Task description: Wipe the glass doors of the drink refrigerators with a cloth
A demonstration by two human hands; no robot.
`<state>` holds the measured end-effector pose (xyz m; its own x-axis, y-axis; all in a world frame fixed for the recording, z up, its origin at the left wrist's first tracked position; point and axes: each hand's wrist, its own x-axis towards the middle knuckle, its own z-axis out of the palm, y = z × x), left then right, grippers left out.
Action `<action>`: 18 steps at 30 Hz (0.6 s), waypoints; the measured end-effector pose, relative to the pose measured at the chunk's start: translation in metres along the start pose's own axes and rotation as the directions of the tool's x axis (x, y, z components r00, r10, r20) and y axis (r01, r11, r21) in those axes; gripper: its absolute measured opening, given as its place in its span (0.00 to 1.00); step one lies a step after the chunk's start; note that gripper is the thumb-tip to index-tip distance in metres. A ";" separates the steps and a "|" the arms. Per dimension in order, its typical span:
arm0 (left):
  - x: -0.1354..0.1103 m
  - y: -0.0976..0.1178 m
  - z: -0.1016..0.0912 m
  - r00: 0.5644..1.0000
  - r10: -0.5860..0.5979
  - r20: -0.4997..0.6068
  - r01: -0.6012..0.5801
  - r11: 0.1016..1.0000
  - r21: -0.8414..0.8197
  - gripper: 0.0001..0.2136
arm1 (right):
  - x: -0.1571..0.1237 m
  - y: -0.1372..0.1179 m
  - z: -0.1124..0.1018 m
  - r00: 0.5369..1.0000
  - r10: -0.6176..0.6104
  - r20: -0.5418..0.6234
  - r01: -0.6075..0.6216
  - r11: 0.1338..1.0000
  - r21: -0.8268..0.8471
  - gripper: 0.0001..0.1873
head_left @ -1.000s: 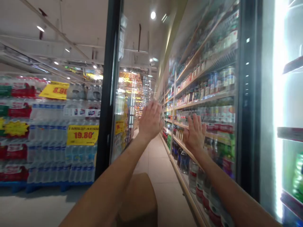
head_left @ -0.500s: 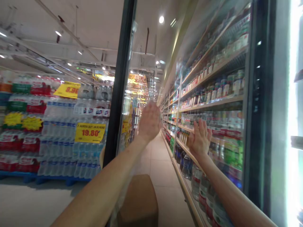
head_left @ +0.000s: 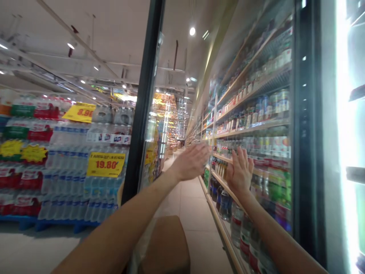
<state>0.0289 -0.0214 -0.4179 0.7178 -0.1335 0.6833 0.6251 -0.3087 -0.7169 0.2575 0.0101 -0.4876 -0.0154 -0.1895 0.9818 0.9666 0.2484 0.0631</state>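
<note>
head view, left hand [head_left: 191,161], right hand [head_left: 240,171], each grip flat, empty, at glass door [head_left: 221,114]

Bottle packs [head_left: 65,156] stand on pallets [head_left: 80,227], left of the glass door [head_left: 141,114].

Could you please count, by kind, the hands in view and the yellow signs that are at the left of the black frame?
Hands: 2 (left hand, right hand)
Price signs: 2 (upper price sign, lower price sign)
Star-shaped signs: 2 (left star sign, right star sign)
Total: 6
</note>
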 end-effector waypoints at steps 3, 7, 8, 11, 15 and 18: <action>-0.005 -0.029 -0.012 0.892 -0.415 -0.179 0.430 0.901 0.058 0.24 | 0.000 0.001 0.000 1.000 -0.011 -0.011 0.011 1.000 -0.014 0.26; -0.019 -0.030 -0.017 0.932 -0.320 -0.174 0.338 0.937 0.086 0.27 | -0.001 0.001 0.001 1.000 -0.016 -0.021 0.016 0.999 -0.033 0.25; -0.022 -0.025 -0.016 0.981 -0.167 -0.097 0.175 0.981 0.078 0.27 | -0.001 0.001 0.001 1.000 -0.018 -0.023 0.017 0.999 -0.035 0.25; -0.025 -0.014 -0.013 0.998 -0.064 -0.016 0.065 0.996 0.065 0.25 | -0.001 -0.001 0.001 1.000 -0.014 -0.019 0.014 0.999 -0.032 0.25; -0.020 -0.011 -0.011 0.896 -0.404 -0.183 0.425 0.900 0.098 0.24 | 0.000 -0.003 0.000 1.000 0.010 -0.006 -0.010 1.000 -0.024 0.26; -0.018 -0.008 -0.009 0.995 -0.094 -0.038 0.096 0.994 0.057 0.23 | 0.001 -0.003 -0.001 1.000 0.003 -0.011 -0.003 0.999 -0.032 0.26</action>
<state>0.0080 -0.0246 -0.4231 0.6434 -0.1396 0.7527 0.7080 -0.2655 -0.6544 0.2551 0.0088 -0.4873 -0.0096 -0.1994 0.9799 0.9744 0.2181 0.0540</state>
